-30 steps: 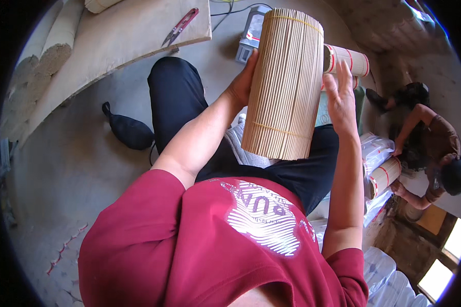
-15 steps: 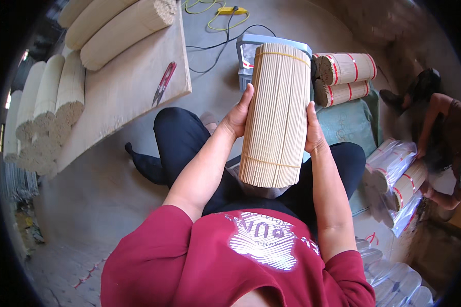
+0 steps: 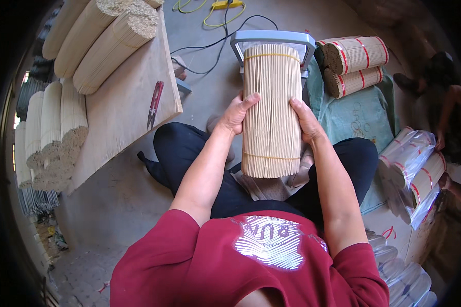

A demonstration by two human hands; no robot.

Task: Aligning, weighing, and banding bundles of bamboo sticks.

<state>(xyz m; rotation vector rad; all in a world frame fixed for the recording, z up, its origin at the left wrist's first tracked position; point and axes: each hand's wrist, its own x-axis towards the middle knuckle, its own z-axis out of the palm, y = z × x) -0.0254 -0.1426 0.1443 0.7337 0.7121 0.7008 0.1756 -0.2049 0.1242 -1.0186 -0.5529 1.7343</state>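
Observation:
A thick round bundle of thin pale sticks (image 3: 270,110), tied with two yellow bands, stands upright over my lap. My left hand (image 3: 236,112) grips its left side and my right hand (image 3: 306,118) presses on its right side. Behind the bundle a grey-blue framed device (image 3: 271,38) sits on the floor, mostly hidden by the sticks. I sit on the concrete floor in dark trousers and a red shirt.
A wooden board (image 3: 120,107) at left carries more stick bundles (image 3: 107,43) and red snips (image 3: 155,102). Red-banded bundles (image 3: 356,64) lie on a green sack (image 3: 358,117) at right, plastic-wrapped ones (image 3: 412,169) beside them. Cables (image 3: 210,30) run behind. Another person (image 3: 445,112) sits at far right.
The bundle has swung from a tilted position at upper right to upright and centred over my lap, both hands still on it. My view has shifted, bringing the board and its bundles into sight.

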